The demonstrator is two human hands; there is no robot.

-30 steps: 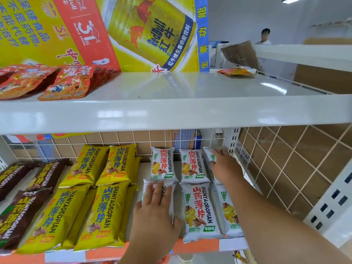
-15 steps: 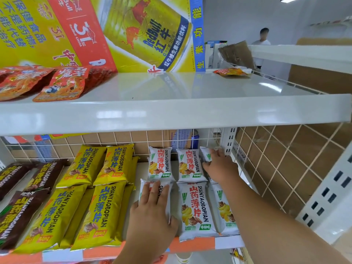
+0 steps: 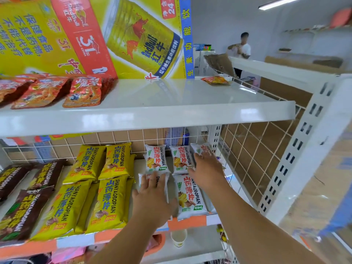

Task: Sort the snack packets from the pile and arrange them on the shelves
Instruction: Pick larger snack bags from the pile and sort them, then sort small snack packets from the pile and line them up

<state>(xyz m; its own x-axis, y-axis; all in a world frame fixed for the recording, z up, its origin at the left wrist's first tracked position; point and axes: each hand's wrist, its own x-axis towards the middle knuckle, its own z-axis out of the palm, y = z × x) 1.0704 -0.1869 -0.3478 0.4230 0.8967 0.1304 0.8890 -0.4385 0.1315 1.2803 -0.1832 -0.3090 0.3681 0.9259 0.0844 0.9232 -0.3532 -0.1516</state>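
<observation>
Packets (image 3: 187, 195) lay sorted by colour on the shelf (image 3: 186, 221) (upper shelf (image 3: 171, 115) mostly unfilled), and I watched left hand (image 3: 152, 199) and right hand (image 3: 206, 168), fingers straight, pressing white ones.

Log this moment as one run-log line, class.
left hand: flat on front white packet | right hand: touching rear-right white packet | neighbours: yellow packets at left

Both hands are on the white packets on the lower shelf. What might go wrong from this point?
1. The front middle packet has its lower end over the shelf edge; the right forearm beside it may knock it off.
2. The left hand presses flat on the front left packet; its contents may get crushed.
3. The right hand, touching the back corner packet, may shove it crooked against the wire grid.
</observation>
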